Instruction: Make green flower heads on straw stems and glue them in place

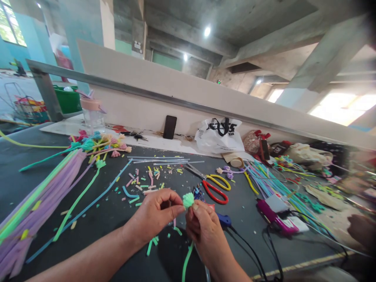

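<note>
Near the middle, my right hand (207,229) pinches a light green fluffy flower (188,200) just below its petals. Its green stem (187,261) hangs down past the palm. My left hand (154,213) comes in from the left, thumb and index fingertip closed at the flower's left edge. Scissors (210,187) with one red and one yellow handle lie just beyond my right hand. Close by is a blue-handled tool (224,219) with a black cord. Short cut pieces of coloured stem (151,177) are scattered beyond my left hand.
Purple and green strips (63,176) and finished flowers (96,143) lie left. Along the back stand a jar (92,113), a phone (170,127) and a white bag (219,135). A magenta device (274,217) with cords lies right. Another person's hand (361,229) shows at the right edge.
</note>
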Demonstrator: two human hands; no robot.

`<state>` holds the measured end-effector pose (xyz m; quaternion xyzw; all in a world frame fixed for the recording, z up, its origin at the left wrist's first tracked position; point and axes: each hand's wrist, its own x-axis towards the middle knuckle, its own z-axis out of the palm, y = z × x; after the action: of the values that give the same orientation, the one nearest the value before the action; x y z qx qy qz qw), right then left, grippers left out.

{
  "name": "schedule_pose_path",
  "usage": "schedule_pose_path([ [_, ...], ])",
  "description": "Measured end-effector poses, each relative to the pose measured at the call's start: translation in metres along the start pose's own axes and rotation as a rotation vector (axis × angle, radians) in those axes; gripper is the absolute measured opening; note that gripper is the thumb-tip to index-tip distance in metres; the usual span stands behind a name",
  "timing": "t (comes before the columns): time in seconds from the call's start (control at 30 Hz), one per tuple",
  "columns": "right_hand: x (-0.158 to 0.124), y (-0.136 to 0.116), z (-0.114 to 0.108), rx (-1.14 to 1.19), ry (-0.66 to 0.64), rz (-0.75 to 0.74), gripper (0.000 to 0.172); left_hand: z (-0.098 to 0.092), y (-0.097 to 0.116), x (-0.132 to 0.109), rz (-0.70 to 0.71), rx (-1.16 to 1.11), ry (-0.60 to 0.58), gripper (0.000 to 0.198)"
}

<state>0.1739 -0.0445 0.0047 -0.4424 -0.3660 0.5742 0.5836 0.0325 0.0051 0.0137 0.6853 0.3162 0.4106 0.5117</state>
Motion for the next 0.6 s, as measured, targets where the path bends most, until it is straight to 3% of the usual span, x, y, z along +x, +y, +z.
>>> schedule_pose_path([
  [0.17, -0.0002, 0.0060, -0.0007, -0.063, 0.022, -0.025, 0.033, 0.0005, 0.0016, -0.0029, 0.193, 0.260, 0.070, 0.011],
  [0.27, -0.0007, 0.0084, -0.0010, -0.094, 0.009, -0.046, 0.032, 0.0006, 0.0009, -0.0002, 0.077, 0.234, 0.110, 0.013],
  [0.4, -0.0014, 0.0095, 0.0007, -0.071, 0.003, -0.038, 0.033, 0.0013, -0.0009, 0.0039, -0.100, 0.019, 0.090, 0.014],
  [0.5, -0.0025, 0.0089, 0.0034, -0.045, 0.019, -0.034, 0.033, 0.0031, -0.0014, 0.0031, -0.132, -0.068, 0.075, 0.016],
  [0.6, -0.0031, 0.0083, 0.0064, 0.000, 0.052, -0.021, 0.032, 0.0041, -0.0006, 0.0002, -0.073, -0.005, 0.104, 0.016],
])
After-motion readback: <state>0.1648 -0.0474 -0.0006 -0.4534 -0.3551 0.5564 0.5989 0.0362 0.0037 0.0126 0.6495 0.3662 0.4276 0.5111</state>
